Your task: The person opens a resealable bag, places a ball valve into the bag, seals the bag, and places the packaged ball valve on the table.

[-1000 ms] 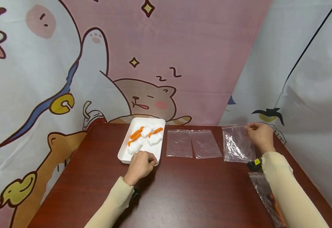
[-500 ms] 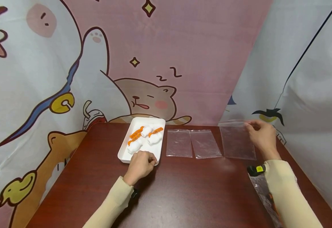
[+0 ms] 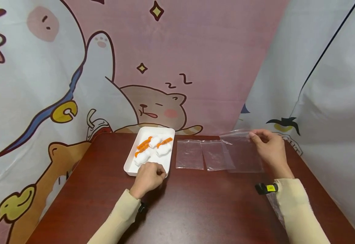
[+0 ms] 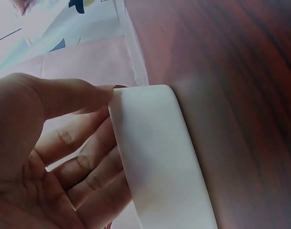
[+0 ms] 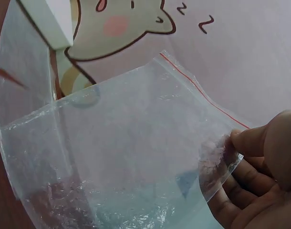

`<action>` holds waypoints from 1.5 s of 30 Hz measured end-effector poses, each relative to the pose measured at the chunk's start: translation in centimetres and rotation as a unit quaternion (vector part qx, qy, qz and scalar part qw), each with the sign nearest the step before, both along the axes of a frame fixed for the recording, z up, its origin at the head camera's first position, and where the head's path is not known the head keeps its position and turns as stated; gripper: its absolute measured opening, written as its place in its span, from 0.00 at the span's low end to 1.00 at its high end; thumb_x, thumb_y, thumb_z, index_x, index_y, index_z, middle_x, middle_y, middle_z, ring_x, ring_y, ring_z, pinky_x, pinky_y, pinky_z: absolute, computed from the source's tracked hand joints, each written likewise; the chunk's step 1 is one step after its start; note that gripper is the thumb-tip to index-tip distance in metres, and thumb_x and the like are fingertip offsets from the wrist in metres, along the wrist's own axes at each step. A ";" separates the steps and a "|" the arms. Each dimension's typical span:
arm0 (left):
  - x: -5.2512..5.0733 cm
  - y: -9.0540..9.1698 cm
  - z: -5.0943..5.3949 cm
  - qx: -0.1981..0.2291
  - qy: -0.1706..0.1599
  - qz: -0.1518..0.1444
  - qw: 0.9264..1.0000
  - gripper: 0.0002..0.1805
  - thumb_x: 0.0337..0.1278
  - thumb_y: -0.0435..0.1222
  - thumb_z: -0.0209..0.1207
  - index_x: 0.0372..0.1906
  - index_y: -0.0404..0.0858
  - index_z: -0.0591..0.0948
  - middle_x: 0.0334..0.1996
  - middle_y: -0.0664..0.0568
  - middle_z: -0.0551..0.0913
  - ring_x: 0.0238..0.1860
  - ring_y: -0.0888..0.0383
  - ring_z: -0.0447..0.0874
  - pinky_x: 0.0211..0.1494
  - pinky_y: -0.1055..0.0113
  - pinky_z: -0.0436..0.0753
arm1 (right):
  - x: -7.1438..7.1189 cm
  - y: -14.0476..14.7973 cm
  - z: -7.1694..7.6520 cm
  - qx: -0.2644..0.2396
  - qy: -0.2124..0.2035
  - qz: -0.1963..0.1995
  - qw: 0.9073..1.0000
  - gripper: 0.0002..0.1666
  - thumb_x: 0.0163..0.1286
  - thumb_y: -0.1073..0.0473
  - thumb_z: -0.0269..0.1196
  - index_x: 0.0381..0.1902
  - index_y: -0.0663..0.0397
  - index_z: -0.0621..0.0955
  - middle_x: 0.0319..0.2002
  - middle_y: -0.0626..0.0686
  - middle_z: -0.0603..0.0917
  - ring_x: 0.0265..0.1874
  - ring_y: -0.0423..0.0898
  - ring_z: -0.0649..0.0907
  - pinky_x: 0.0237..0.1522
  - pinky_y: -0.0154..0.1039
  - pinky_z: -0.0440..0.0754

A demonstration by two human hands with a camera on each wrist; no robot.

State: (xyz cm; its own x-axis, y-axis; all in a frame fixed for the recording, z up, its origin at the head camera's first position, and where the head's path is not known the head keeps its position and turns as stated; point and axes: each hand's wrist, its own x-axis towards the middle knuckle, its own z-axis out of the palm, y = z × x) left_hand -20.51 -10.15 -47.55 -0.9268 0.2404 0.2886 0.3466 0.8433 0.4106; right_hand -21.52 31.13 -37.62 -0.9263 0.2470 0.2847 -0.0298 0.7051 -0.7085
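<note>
My right hand (image 3: 270,149) pinches the top right corner of a clear zip bag (image 3: 245,154), which hangs over the right edge of another flat bag (image 3: 214,155). In the right wrist view, thumb and fingers of the hand (image 5: 265,176) hold the bag (image 5: 131,138) near its red zip line. My left hand (image 3: 149,178) grips the near rim of a white tray (image 3: 162,163); the left wrist view shows its thumb on the tray's edge (image 4: 155,143). White pieces (image 3: 164,149) and orange pieces (image 3: 164,142) lie in the tray.
Another flat clear bag (image 3: 189,155) lies right of the tray on the brown table (image 3: 195,210). A further bag (image 3: 276,206) is partly hidden under the right forearm. A patterned cloth (image 3: 214,67) stands behind the table.
My right hand has moved left, carrying the bag from beside the flat bags to partly over the nearer one. The left hand still holds the tray.
</note>
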 end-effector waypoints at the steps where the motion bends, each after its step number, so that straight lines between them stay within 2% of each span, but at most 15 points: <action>1: 0.0 0.0 0.1 0.001 -0.003 0.001 1.000 0.06 0.48 0.39 0.72 0.22 0.53 0.89 0.17 0.68 0.83 0.24 0.62 0.78 0.29 0.64 0.74 | 0.1 -0.3 0.0 -0.005 -0.005 0.003 1.000 0.28 0.75 0.35 0.57 0.55 0.49 0.85 0.48 0.57 0.89 0.37 0.29 0.80 0.37 0.25 0.77; 8: 0.0 0.0 0.8 0.027 -0.026 -0.022 0.999 0.05 0.50 0.37 0.70 0.25 0.51 0.89 0.19 0.66 0.84 0.23 0.63 0.77 0.30 0.65 0.74 | 0.7 -2.3 -0.3 -0.058 -0.023 0.037 0.997 0.26 0.75 0.37 0.58 0.55 0.50 0.84 0.47 0.56 0.89 0.36 0.31 0.85 0.35 0.26 0.81; 14: -0.4 0.3 1.6 0.079 -0.031 -0.044 0.995 0.02 0.58 0.37 0.70 0.32 0.44 0.89 0.27 0.59 0.87 0.29 0.64 0.83 0.36 0.68 0.80 | 1.2 -4.6 -0.2 -0.093 -0.032 0.086 0.991 0.25 0.75 0.39 0.61 0.54 0.50 0.84 0.48 0.57 0.89 0.38 0.37 0.87 0.38 0.30 0.85; 20: -0.7 0.6 2.5 0.132 -0.029 -0.051 0.989 0.05 0.63 0.43 0.68 0.35 0.46 0.89 0.29 0.61 0.88 0.32 0.64 0.84 0.40 0.66 0.81 | 1.1 -6.8 -1.1 -0.108 -0.038 0.136 0.984 0.22 0.74 0.41 0.62 0.52 0.50 0.85 0.46 0.57 0.89 0.42 0.44 0.87 0.40 0.30 0.84; 25: -0.9 1.2 3.9 0.184 -0.017 -0.073 0.980 0.08 0.66 0.45 0.65 0.41 0.47 0.89 0.32 0.60 0.90 0.34 0.62 0.87 0.42 0.64 0.84 | 1.0 -8.9 -1.8 -0.127 -0.030 0.181 0.975 0.19 0.75 0.47 0.64 0.50 0.56 0.85 0.42 0.61 0.87 0.38 0.44 0.87 0.42 0.35 0.86; 28: -0.9 1.8 5.0 0.212 -0.020 -0.091 0.973 0.09 0.68 0.45 0.64 0.44 0.47 0.89 0.34 0.59 0.90 0.35 0.62 0.89 0.44 0.64 0.85 | 1.0 -10.0 -1.9 -0.141 -0.028 0.211 0.967 0.17 0.74 0.50 0.65 0.49 0.57 0.85 0.41 0.61 0.87 0.37 0.45 0.86 0.42 0.38 0.87; 30: -0.7 2.2 5.7 0.227 -0.028 -0.105 0.968 0.09 0.68 0.45 0.63 0.45 0.47 0.89 0.35 0.57 0.91 0.36 0.63 0.89 0.44 0.64 0.85 | 1.2 -10.7 -2.0 -0.138 -0.028 0.230 0.963 0.15 0.74 0.52 0.66 0.48 0.57 0.86 0.41 0.59 0.87 0.37 0.47 0.86 0.42 0.38 0.86; 34: -0.3 3.3 7.0 0.256 -0.064 -0.132 0.956 0.12 0.69 0.45 0.63 0.47 0.44 0.89 0.33 0.53 0.91 0.33 0.64 0.87 0.37 0.67 0.84 | 1.3 -11.7 -2.0 -0.111 -0.034 0.262 0.958 0.11 0.73 0.53 0.66 0.46 0.52 0.87 0.38 0.57 0.87 0.36 0.53 0.85 0.38 0.37 0.84; 37: 0.1 3.9 7.7 0.270 -0.100 -0.155 0.945 0.12 0.69 0.45 0.63 0.49 0.44 0.88 0.33 0.54 0.90 0.32 0.63 0.86 0.34 0.68 0.83 | 1.4 -12.3 -1.9 -0.094 -0.040 0.291 0.951 0.09 0.73 0.52 0.66 0.44 0.49 0.88 0.34 0.58 0.86 0.33 0.55 0.85 0.33 0.38 0.84; 40: 0.3 4.4 8.1 0.262 -0.114 -0.178 0.942 0.10 0.68 0.44 0.64 0.47 0.45 0.88 0.35 0.56 0.89 0.33 0.64 0.86 0.37 0.69 0.83 | 1.6 -12.7 -1.8 -0.085 -0.041 0.315 0.944 0.08 0.74 0.52 0.65 0.44 0.48 0.87 0.32 0.59 0.85 0.29 0.55 0.83 0.30 0.37 0.82; 42: 0.3 4.6 8.2 0.251 -0.115 -0.191 0.942 0.08 0.68 0.42 0.64 0.45 0.45 0.89 0.35 0.54 0.90 0.33 0.64 0.85 0.40 0.69 0.83 | 1.7 -12.8 -1.8 -0.081 -0.041 0.323 0.942 0.08 0.74 0.52 0.65 0.44 0.46 0.87 0.33 0.59 0.85 0.29 0.54 0.83 0.29 0.36 0.81; 45: 0.4 4.8 8.3 0.228 -0.115 -0.200 0.946 0.05 0.67 0.38 0.64 0.39 0.44 0.90 0.33 0.54 0.90 0.32 0.65 0.82 0.40 0.70 0.81 | 1.7 -13.0 -1.8 -0.075 -0.042 0.325 0.942 0.08 0.74 0.51 0.65 0.44 0.45 0.87 0.33 0.57 0.85 0.29 0.52 0.83 0.29 0.35 0.81</action>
State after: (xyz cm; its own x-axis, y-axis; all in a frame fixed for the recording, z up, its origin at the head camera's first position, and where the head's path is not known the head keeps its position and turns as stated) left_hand -20.10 -5.40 -39.27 -0.8388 0.4845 0.2481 0.4575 0.3804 0.8038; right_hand -19.79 18.17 -39.44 -0.9133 -0.3488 0.2104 -0.3598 0.4487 -0.8181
